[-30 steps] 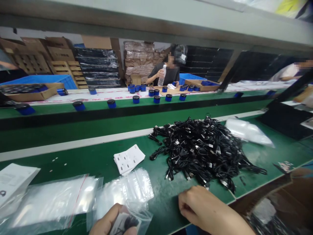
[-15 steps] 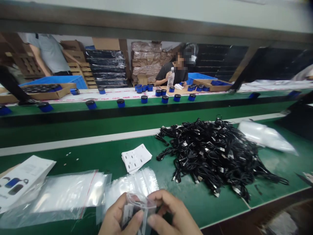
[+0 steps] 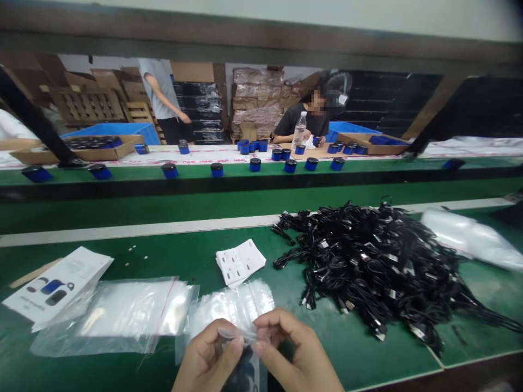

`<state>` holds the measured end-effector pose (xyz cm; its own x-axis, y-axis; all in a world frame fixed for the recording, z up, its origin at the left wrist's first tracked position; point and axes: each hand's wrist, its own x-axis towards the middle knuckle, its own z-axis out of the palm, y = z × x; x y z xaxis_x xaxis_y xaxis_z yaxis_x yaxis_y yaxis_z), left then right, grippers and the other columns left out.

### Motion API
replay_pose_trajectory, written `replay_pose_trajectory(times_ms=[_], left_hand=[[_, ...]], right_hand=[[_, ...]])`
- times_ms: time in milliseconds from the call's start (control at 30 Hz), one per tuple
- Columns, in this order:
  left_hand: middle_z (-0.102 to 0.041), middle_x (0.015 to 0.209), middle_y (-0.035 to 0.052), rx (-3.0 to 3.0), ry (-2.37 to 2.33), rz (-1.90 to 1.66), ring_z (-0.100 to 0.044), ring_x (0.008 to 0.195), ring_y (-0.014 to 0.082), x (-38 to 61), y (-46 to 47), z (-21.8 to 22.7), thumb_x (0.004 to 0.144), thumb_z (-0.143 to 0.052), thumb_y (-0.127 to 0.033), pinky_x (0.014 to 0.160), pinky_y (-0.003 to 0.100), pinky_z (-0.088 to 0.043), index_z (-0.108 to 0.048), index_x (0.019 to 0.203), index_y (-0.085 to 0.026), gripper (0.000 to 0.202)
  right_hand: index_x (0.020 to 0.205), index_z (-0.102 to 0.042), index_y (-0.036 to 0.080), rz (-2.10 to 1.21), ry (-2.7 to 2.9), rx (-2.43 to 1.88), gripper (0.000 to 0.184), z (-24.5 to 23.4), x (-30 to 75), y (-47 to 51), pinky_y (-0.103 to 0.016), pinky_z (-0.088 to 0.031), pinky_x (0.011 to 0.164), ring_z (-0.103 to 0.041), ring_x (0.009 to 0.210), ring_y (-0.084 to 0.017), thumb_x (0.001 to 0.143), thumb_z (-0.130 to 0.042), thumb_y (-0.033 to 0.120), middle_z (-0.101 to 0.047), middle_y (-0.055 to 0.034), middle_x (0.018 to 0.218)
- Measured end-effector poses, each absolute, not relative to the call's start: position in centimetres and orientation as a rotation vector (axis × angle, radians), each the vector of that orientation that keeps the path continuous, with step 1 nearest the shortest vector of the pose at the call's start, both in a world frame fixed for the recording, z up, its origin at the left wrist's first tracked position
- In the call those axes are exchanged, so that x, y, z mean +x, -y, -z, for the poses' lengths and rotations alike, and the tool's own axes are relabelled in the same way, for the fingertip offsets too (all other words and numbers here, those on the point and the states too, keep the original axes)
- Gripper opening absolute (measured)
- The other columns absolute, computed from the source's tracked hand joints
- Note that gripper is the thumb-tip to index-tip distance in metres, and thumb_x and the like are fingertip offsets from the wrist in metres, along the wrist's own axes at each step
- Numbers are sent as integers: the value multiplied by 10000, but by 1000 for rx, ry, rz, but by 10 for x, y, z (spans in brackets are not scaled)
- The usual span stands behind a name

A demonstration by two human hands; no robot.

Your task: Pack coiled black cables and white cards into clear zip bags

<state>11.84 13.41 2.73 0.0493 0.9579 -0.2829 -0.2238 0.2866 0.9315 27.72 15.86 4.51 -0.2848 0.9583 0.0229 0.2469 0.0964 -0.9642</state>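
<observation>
At the bottom middle, a small clear zip bag (image 3: 245,363) with something dark inside hangs between my two hands. My left hand (image 3: 212,354) pinches its top edge between thumb and finger. Close beside it, my right hand (image 3: 295,348) pinches the same edge from the right. Just behind my hands lies a fan of clear zip bags (image 3: 232,302). Beyond that sits a stack of printed leaflets (image 3: 241,262). To the right spreads a large heap of black USB cables (image 3: 368,261), each coiled.
Left of my hands lie a larger clear bag (image 3: 126,310) and a printed sheet (image 3: 61,283). A plastic bag (image 3: 469,234) lies beyond the cables. Blue-and-black round devices (image 3: 255,164) line the raised belt. Across it, one person (image 3: 300,122) sits and another person (image 3: 161,98) stands.
The zip bag's mouth, spread before, is now pressed together between my fingers. The view has shifted left, and the standing person in the back has moved right.
</observation>
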Motion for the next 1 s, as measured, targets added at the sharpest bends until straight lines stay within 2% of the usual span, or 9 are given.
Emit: replay_pose_trajectory(times_ms=[133,267,400,500,600,700,833,933,1000], left_hand=[[-520,570,-56,826,-1207,-1227,-469,557,84,119,-134,-25,658,-750,-426,555,178,-362,-600,634,-170,298],[-525,563,-61,802,-1290,-1234,-462,531,76,121,-133,-27,633,-757,-455,524,170,-347,-594,627,-173,326],[-634,662,-31,763,-1297,-1123,-566,618,132,125,-132,-26,598,-750,-520,613,219,-421,-627,884,-199,447],[-679,723,4,841,-1222,-1126,-597,706,168,127,-133,-23,566,-785,-463,664,241,-447,-647,839,-180,417],[-638,648,-14,887,-1193,-1141,-575,661,143,128,-135,-21,602,-776,-408,625,219,-440,-647,703,-170,289],[-638,679,-10,906,-1245,-1166,-576,689,153,128,-135,-23,637,-737,-457,655,223,-442,-653,754,-175,316],[-599,625,-18,1026,-1492,-1122,-552,616,161,131,-132,-26,798,-508,-563,600,237,-417,-615,768,-209,371],[-538,550,-25,1239,-1689,-1130,-527,536,164,136,-130,-20,858,-402,-542,562,252,-372,-536,674,-236,381],[-547,546,-19,1315,-1757,-1116,-526,506,165,139,-129,-12,874,-374,-521,548,259,-352,-522,696,-245,360]], right_hand=[[675,-628,161,-1216,1657,-1223,157,-42,274,-159,-219,-421,576,-547,600,-138,801,-570,235,-581,0,627],[705,-628,171,-1165,1733,-1229,164,-38,272,-160,-215,-402,569,-536,595,-135,819,-546,254,-577,6,633],[652,-550,183,-1108,1789,-1270,227,-34,270,-159,-213,-381,552,-514,580,-134,853,-500,277,-530,18,614],[668,-511,189,-1070,1816,-1245,220,-31,270,-159,-219,-383,567,-523,605,-140,871,-454,254,-524,11,649],[684,-510,190,-1091,1806,-1214,197,-31,271,-159,-213,-385,567,-522,608,-135,866,-454,241,-514,13,659],[685,-517,189,-1131,1777,-1196,209,-32,273,-159,-206,-389,565,-517,601,-130,870,-462,267,-512,15,651],[690,-472,205,-1066,1671,-1261,285,-26,263,-154,-207,-387,524,-505,556,-131,906,-404,376,-494,26,600],[728,-447,226,-944,1534,-1418,336,-17,248,-146,-222,-365,474,-487,467,-136,925,-327,470,-451,48,513],[728,-425,241,-896,1482,-1483,360,-12,238,-141,-235,-350,447,-479,421,-143,923,-296,515,-435,53,476]])
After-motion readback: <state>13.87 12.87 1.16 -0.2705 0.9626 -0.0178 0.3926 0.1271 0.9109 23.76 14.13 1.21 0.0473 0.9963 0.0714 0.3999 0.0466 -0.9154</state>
